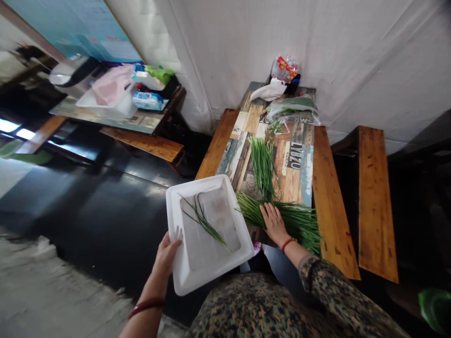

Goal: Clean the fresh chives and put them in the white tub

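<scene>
My left hand [167, 256] grips a shallow white plastic tub [211, 281] by its left rim, thumb over the edge. The tub is tilted beside the near left corner of the table, with a few loose green chives [207, 225] on its bottom. My right hand [275, 226] lies with fingers stretched out on a thick pile of chives [299, 224] along the table's near edge. Beyond it, a second bunch of chives [261, 164] points away from me on the patterned tabletop [292, 180].
Clear plastic bags of greens [292, 107] and a white cloth [269, 90] lie at the table's far end. Wooden benches [333, 202] flank it. On another table, left, are a white bin [121, 107], a pack of wipes [148, 100] and a rice cooker [75, 72].
</scene>
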`<state>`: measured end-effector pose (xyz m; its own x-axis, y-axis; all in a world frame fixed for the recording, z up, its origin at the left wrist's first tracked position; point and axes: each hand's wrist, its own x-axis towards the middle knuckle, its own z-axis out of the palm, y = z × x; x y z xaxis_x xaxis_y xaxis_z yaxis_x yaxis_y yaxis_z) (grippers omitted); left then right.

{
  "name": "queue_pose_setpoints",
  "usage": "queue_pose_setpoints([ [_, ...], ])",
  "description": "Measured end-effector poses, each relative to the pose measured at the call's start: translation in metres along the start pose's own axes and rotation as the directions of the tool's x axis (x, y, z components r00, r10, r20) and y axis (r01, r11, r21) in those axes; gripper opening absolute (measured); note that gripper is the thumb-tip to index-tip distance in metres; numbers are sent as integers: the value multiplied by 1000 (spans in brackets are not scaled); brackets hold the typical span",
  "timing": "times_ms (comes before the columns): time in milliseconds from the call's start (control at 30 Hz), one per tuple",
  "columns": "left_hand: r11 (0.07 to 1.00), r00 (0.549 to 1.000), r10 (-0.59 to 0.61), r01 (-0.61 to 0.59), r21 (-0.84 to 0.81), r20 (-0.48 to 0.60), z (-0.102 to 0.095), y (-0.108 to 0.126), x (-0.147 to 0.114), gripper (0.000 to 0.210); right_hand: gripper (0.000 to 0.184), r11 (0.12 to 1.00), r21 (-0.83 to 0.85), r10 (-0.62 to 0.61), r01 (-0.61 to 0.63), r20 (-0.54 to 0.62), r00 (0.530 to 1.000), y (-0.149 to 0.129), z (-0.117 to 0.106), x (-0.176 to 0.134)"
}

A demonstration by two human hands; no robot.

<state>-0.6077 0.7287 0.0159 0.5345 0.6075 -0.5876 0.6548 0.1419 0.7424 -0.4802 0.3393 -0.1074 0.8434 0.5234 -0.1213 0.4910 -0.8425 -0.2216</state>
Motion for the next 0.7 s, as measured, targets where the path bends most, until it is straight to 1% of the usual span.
queue_pose_setpoints([
  [100,1000,1000,1,-1,15,-15,-2,2,-2,58,96,999,30,28,-27,-34,999,-12,7,-14],
  [167,1000,1000,-15,15,21,-27,-3,3,-4,59,101,999,38,12,-12,-16,1000,-11,5,-11],
  [267,999,999,-33,33,23,-18,-3,6,-6,59,110,999,28,-48,46,50,998,0,-6,9],
  [367,999,999,-36,37,16,-17,-2,11,-7,58,126,995,52,-90,83,148,985,7,-16,35],
  [433,999,998,-49,49,21,-26,-1,15,-8,60,138,996,72,-74,60,206,976,3,-20,51],
  [533,998,998,-57,58,28,-28,0,20,-7,63,146,998,59,-2,-15,274,962,-13,-20,64],
  [600,999,999,-48,48,25,-19,-1,20,-3,63,147,999,25,29,-38,293,956,-26,-18,63],
  [633,999,999,-42,42,25,-14,-2,20,0,63,143,999,7,32,-36,284,958,-31,-16,61],
  [700,999,999,-33,33,36,-2,-6,18,6,62,129,999,-18,34,-30,245,969,-39,-15,55],
])
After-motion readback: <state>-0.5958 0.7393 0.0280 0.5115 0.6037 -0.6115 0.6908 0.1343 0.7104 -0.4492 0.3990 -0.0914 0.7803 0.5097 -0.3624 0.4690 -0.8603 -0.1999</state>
